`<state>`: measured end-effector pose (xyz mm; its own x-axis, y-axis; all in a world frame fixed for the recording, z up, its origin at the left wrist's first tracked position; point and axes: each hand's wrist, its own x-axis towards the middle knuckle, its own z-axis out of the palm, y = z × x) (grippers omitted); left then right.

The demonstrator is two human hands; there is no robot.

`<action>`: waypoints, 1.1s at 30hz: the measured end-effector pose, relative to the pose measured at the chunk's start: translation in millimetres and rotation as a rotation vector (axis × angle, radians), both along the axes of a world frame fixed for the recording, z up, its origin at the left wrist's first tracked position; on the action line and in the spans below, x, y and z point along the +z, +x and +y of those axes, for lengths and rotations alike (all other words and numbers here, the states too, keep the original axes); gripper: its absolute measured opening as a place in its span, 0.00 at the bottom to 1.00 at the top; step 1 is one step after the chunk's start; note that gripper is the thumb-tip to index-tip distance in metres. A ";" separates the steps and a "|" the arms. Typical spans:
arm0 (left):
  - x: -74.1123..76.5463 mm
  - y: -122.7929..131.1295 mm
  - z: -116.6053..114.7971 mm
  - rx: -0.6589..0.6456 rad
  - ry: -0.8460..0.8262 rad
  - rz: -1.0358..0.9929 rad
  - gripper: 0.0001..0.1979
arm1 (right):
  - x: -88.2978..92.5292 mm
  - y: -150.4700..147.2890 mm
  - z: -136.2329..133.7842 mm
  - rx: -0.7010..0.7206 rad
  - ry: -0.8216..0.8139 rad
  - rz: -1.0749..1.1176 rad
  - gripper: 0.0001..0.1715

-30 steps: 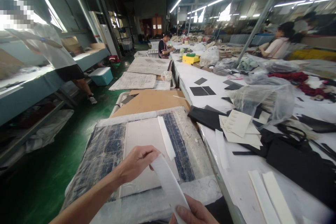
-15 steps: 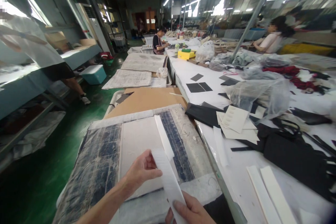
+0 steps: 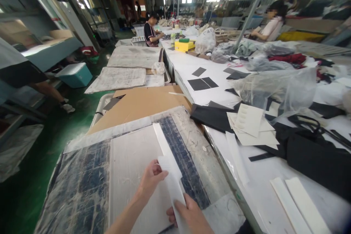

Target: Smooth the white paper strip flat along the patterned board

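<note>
White-topped table (image 3: 260, 190), smooth, to my right. Creased, blue-grey sheet (image 3: 82, 179) beneath a flat, pale rectangular panel (image 3: 134, 153). Clear plastic bag (image 3: 293, 86), crumpled — contents too hazy to tell. Thin white strip (image 3: 172, 188) over the panel's right side — my left hand (image 3: 151, 179) pinches its far end, my right hand (image 3: 189, 214) grips nearer me.
</note>
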<state>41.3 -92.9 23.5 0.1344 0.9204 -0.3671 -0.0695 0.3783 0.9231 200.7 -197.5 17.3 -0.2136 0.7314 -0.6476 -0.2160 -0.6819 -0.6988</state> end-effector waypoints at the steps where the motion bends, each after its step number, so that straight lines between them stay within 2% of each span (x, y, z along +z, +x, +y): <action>1: -7.7 0.2 8.2 0.014 0.001 0.016 0.24 | -3.5 -2.3 8.5 -0.014 -0.025 -0.027 0.21; 4: -25.7 0.4 31.7 0.050 0.012 0.070 0.25 | -7.4 -5.1 33.4 -0.016 -0.022 -0.135 0.18; 8: -37.5 0.6 56.3 0.067 0.024 0.138 0.25 | -5.2 -1.3 60.8 0.021 0.046 -0.262 0.17; 13: -40.8 1.8 73.7 0.079 0.032 0.225 0.22 | -6.0 1.0 83.3 0.030 0.061 -0.312 0.16; 16: -42.2 1.9 81.6 0.094 0.046 0.324 0.21 | -10.9 -1.1 91.0 -0.023 0.090 -0.374 0.16; 20: -45.7 1.2 89.8 0.117 0.052 0.453 0.21 | -18.0 -4.7 98.8 -0.033 0.113 -0.542 0.21; 23: -48.5 1.6 93.8 0.122 0.041 0.513 0.22 | -20.7 -6.4 103.4 -0.007 0.128 -0.638 0.21; 33: -47.0 5.7 101.2 0.092 -0.011 0.662 0.25 | -27.9 -5.6 107.5 0.018 0.109 -0.661 0.20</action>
